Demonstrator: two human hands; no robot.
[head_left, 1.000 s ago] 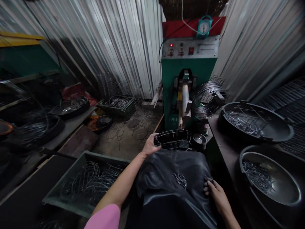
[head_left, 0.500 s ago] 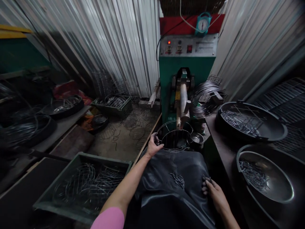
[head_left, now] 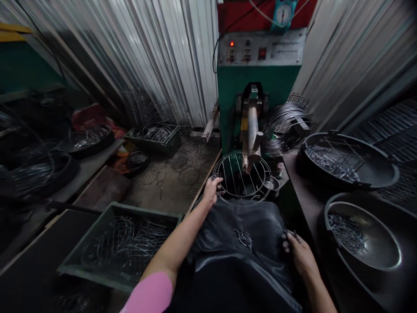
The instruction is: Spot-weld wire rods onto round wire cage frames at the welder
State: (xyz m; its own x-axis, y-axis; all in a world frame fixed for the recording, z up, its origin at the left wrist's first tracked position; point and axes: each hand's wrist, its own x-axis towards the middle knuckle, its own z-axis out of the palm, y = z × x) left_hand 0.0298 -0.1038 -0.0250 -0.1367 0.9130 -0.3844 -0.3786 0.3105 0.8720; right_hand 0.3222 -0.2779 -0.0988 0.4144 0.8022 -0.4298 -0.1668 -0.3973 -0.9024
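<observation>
My left hand [head_left: 211, 190] grips the left rim of a round wire rack [head_left: 233, 174], which has straight bars running across its ring. The rack is tilted, with its far part at the metal arms [head_left: 253, 130] of a green machine [head_left: 228, 95]. Over my lap lies a dark apron [head_left: 221, 243], and a small heap of curved wire pieces [head_left: 243, 239] rests on it. Low on the right, my right hand [head_left: 298, 248] has its fingertips pinched together beside the apron. What they hold, if anything, is too dark to make out.
On the right bench stand a black pan [head_left: 378, 169] and a metal bowl [head_left: 384, 243], both with short wire pieces. A wire coil [head_left: 286, 126] hangs beside the machine. At left is a green crate [head_left: 94, 274] of wire parts; a small bowl [head_left: 273, 183] sits below the coil.
The wire rack has tipped so that its crossbars now face me, and my left hand has turned with it. My right hand stays low on the right. The view has shifted slightly.
</observation>
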